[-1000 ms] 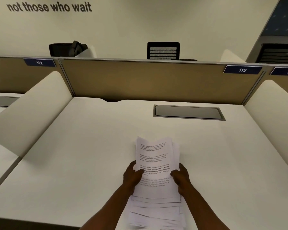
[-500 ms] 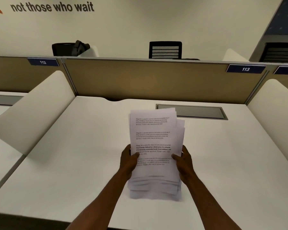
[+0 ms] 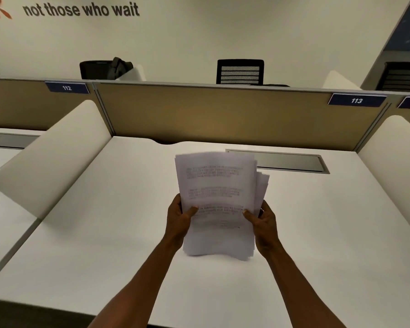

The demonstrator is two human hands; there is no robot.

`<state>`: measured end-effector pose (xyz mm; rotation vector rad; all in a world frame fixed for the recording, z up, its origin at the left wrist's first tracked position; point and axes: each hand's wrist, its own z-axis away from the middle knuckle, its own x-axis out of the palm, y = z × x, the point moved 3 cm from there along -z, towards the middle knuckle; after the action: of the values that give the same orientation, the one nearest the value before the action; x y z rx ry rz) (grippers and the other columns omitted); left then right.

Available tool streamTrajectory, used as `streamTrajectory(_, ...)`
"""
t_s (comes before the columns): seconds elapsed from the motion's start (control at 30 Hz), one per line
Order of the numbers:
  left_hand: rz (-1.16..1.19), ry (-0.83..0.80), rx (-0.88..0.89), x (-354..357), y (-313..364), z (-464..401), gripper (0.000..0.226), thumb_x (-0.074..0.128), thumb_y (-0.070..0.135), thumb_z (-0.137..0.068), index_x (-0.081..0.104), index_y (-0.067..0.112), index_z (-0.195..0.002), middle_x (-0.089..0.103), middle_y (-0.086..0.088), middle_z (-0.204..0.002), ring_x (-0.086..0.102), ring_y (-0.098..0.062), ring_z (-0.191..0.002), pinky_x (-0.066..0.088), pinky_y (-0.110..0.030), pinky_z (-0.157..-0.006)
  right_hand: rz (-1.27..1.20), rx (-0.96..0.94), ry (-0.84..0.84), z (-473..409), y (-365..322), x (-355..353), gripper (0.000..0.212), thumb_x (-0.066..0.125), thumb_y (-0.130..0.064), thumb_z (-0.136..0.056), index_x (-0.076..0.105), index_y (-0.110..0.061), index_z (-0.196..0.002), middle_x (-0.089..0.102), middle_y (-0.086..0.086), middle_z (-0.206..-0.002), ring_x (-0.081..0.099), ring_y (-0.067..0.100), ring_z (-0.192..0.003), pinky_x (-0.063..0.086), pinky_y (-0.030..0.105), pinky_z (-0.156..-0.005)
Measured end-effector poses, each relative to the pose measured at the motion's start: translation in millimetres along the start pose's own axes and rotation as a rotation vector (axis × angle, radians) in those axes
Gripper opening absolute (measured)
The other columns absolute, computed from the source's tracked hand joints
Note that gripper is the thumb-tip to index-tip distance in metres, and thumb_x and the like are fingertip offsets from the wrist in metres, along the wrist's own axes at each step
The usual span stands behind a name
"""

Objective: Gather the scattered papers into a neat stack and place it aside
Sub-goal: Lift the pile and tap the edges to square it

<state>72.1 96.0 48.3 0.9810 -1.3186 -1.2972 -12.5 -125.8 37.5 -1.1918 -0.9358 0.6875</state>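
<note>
Both hands are up and on the papers [image 3: 217, 202]: the left hand [image 3: 179, 220] clamps the left edge, thumb pressed across the printed top sheet, and the right hand [image 3: 263, 221] pinches the right edge the same way, thumb on the front. The bundle stands nearly upright between the two hands, its lower edge down at the tabletop [image 3: 104, 245] between the wrists, though whether it touches is hard to tell. Not squared, either: several sheets poke out past the right side above the right hand, and the bottom edge looks wavy. The print is blurred and unreadable. Beyond the hands a grey cover plate [image 3: 291, 162] sits flush in the tabletop, just behind the top of the sheets, with a tan divider [image 3: 223, 117] farther back
</note>
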Motion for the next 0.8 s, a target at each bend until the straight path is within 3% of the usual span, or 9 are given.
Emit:
streamTrajectory(0.13,-0.002,0.007,-0.019,-2.0,-9.8,4.7,0.032,0.067,0.007,-0.087,0.059,0.014,-0.117,0.069,-0.013,-0.11,0.071,-0.032,-0.096,0.063,-0.044,-0.074,0.028,0.042,-0.038,6.7,11.0,0.8,0.044,0.071,-0.017,-0.077,0.06,-0.015,-0.12,0.067,0.02,-0.112,0.068,0.042,-0.097,0.055,0.063,-0.081)
streamTrajectory(0.23,-0.016,0.019,-0.031,-0.5,-15.0,7.7,0.032,0.067,0.013,-0.086,0.058,0.017,-0.117,0.069,-0.013,-0.11,0.071,-0.034,-0.096,0.062,-0.049,-0.076,0.078,0.038,-0.032,9.0,15.1,1.8,0.043,0.07,-0.022,-0.081,0.058,-0.018,-0.122,0.068,0.016,-0.112,0.069,0.039,-0.096,0.058,0.058,-0.078)
streamTrajectory(0.33,-0.046,0.024,-0.004,3.6,-15.2,8.8,0.028,0.064,0.008,-0.091,0.059,0.017,-0.117,0.069,-0.012,-0.11,0.071,-0.035,-0.098,0.062,-0.049,-0.077,0.087,0.023,0.001,9.8,14.9,-0.2,0.038,0.067,-0.016,-0.089,0.056,-0.019,-0.126,0.069,0.012,-0.112,0.07,0.034,-0.096,0.061,0.047,-0.074)
streamTrajectory(0.43,-0.028,0.012,0.032,8.5,-5.0,7.2,0.034,0.068,0.011,-0.085,0.061,0.014,-0.118,0.07,-0.012,-0.112,0.07,-0.032,-0.101,0.061,-0.048,-0.081,0.04,0.006,0.021,6.1,7.7,-2.2,0.037,0.064,-0.009,-0.09,0.057,-0.018,-0.126,0.069,0.011,-0.114,0.069,0.031,-0.1,0.06,0.048,-0.08)
streamTrajectory(0.6,0.039,0.023,0.016,8.5,0.2,4.7,0.045,0.072,0.012,-0.075,0.062,0.01,-0.119,0.07,-0.014,-0.113,0.07,-0.031,-0.1,0.061,-0.041,-0.078,0.065,-0.013,0.01,3.5,3.3,-1.4,0.035,0.071,-0.009,-0.085,0.062,-0.021,-0.117,0.07,0.008,-0.11,0.067,0.03,-0.101,0.059,0.047,-0.082)
streamTrajectory(0.73,-0.013,0.008,-0.013,9.2,-11.2,9.2,0.043,0.073,0.016,-0.073,0.064,0.016,-0.115,0.072,-0.01,-0.11,0.069,-0.033,-0.102,0.06,-0.053,-0.084,0.176,0.014,-0.002,9.5,17.1,-3.2,0.028,0.074,-0.013,-0.083,0.065,-0.025,-0.107,0.071,0.006,-0.108,0.066,0.03,-0.103,0.059,0.048,-0.085)
streamTrajectory(0.8,-0.022,0.015,-0.019,11.3,-12.2,10.0,0.042,0.072,0.018,-0.073,0.065,0.018,-0.114,0.072,-0.008,-0.11,0.068,-0.032,-0.103,0.059,-0.055,-0.086,0.194,0.013,-0.005,10.8,16.5,-0.2,0.023,0.068,-0.009,-0.088,0.065,-0.028,-0.101,0.071,0.003,-0.103,0.066,0.031,-0.101,0.06,0.042,-0.081)
